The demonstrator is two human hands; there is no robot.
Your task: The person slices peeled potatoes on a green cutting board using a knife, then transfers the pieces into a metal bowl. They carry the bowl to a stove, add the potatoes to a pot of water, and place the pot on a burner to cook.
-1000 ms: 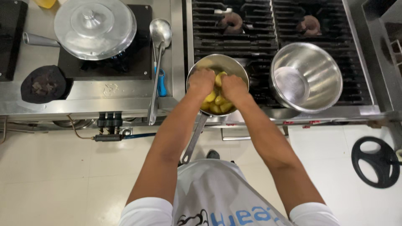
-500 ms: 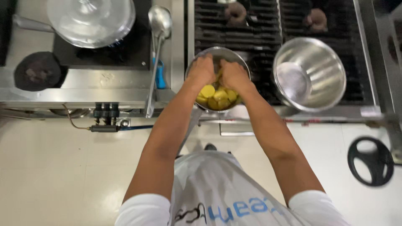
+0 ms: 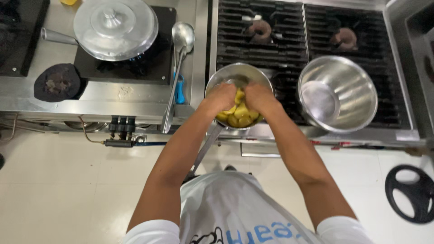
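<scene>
Your left hand [image 3: 220,97] and right hand [image 3: 257,96] are both in the pan [image 3: 238,74] at the stove's [image 3: 271,45] front edge, resting on the cut pieces [image 3: 239,118] inside. The empty bowl [image 3: 337,93] stands just right of the pan. Left of the stove, a ladle [image 3: 177,72] lies front to back; left of it, a lidded pot [image 3: 115,29] sits near the rear edge.

Both bare forearms stretched forward from short white sleeves, converging over the round steel saucepan [image 3: 238,74] as landmark. Left hand [image 3: 220,98] at the saucepan's left half, knuckles up, fingers [image 3: 229,88] curled down inside the rim. Right hand [image 3: 259,97] at its right half, just beside the left, likewise cupped downward, fingertips hidden. Wrists nearly level, elbows spread wide.
</scene>
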